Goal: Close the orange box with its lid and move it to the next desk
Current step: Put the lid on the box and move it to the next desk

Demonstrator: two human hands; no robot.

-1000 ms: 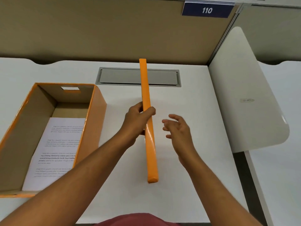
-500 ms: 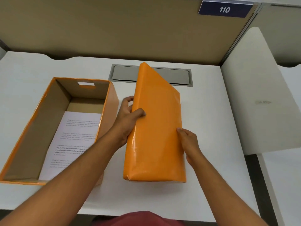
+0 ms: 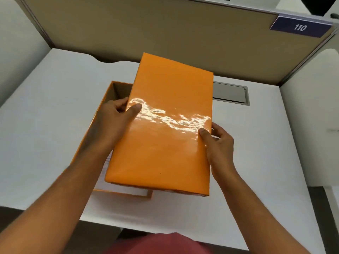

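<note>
The glossy orange lid (image 3: 165, 125) is held face up above the open orange box (image 3: 117, 88), shifted to the right so it covers most of the box and overhangs its right side. My left hand (image 3: 117, 116) grips the lid's left edge, thumb on top. My right hand (image 3: 218, 142) grips the lid's right edge. The box's far left corner and brown inner wall show; a strip of the white paper (image 3: 124, 189) inside shows at the near end. My left forearm hides the box's left wall.
The white desk (image 3: 45, 125) has a grey cable hatch (image 3: 231, 94) behind the lid. A beige partition with a blue "110" sign (image 3: 300, 27) stands at the back. A white divider panel (image 3: 315, 116) rises on the right.
The lid went from standing on edge to flat, then moved left over the open box. My right hand took hold of its right edge. The view shifted left.
</note>
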